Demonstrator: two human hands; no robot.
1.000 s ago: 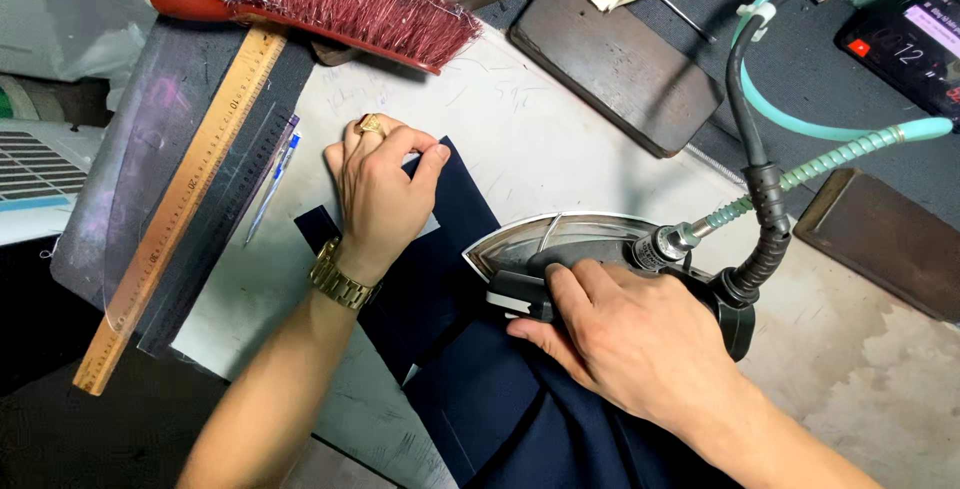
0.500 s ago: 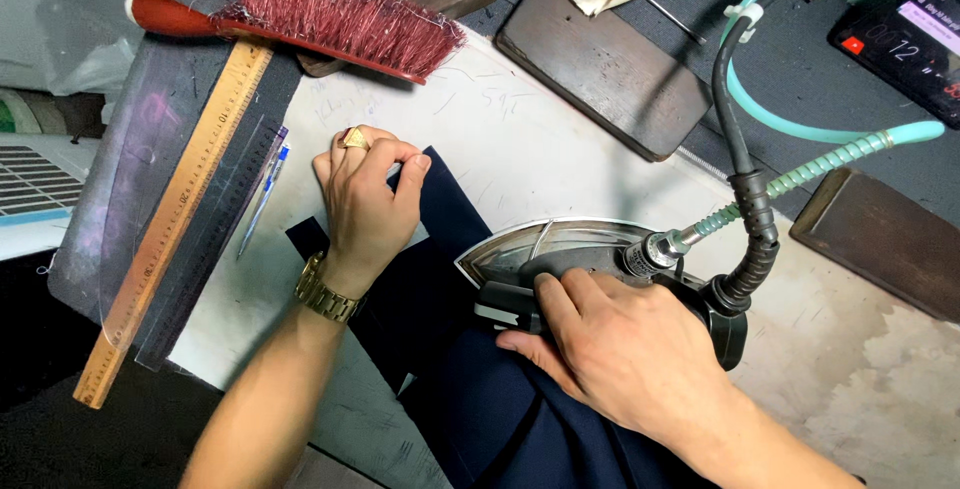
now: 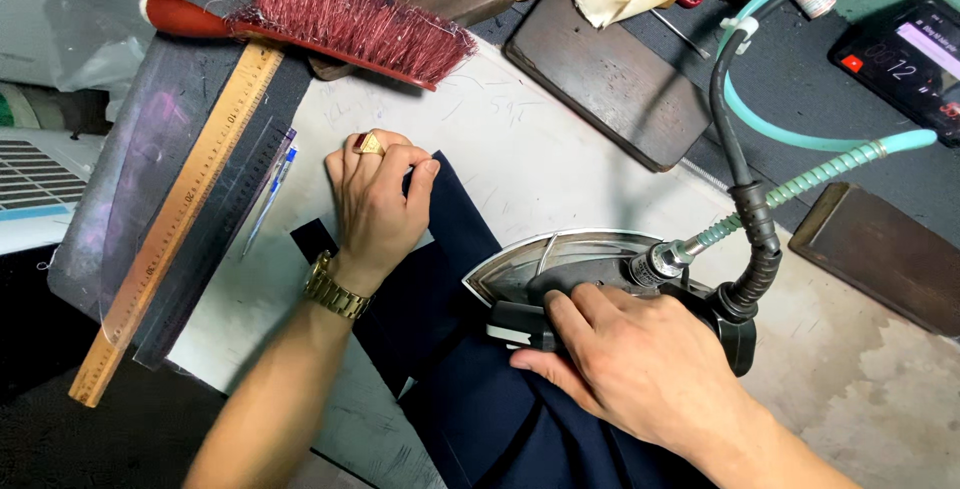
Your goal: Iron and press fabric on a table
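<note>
A dark navy piece of cloth (image 3: 440,279) lies on a pale worn pressing board (image 3: 540,159). My left hand (image 3: 378,199), with a gold ring and a gold wristwatch, pinches the cloth's far corner with closed fingers. My right hand (image 3: 625,364) grips the black handle of a steel steam iron (image 3: 570,259), which rests on the cloth just right of my left hand. A black cord and a teal hose (image 3: 790,134) run from the iron's back end toward the upper right.
A red bristle brush (image 3: 340,24) lies at the board's far edge. A wooden ruler (image 3: 185,209), a clear ruler and a pen (image 3: 268,199) lie at left. Dark wooden blocks (image 3: 610,74) sit behind and at right (image 3: 880,254). A phone (image 3: 905,49) lies top right.
My left hand has slid slightly up and left along the cloth's corner, with its fingers curling tighter. The iron and right hand have stayed almost in place.
</note>
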